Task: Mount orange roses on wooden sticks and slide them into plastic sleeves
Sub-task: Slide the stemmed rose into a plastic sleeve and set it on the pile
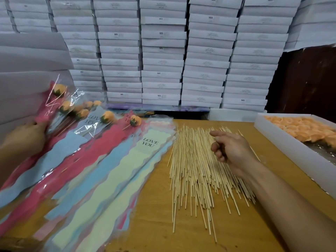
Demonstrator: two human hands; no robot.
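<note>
My left hand [25, 137] grips a red plastic sleeve [45, 110] at the far left, with an orange rose [59, 89] on a stick inside it, lifted above the pile. Several more sleeved orange roses [107, 116] lie fanned across the left of the table. Under them lie empty sleeves [145, 148] in red, blue and pale green, printed "LOVE YOU". My right hand [231, 148] hovers over the heap of wooden sticks [196, 170] with its fingers loosely curled and the index finger extended; it holds nothing.
A white tray [283, 140] of loose orange roses [305, 128] stands at the right edge of the wooden table [156, 206]. Stacks of white boxes [163, 51] form a wall behind the table. More white boxes rise at the far left.
</note>
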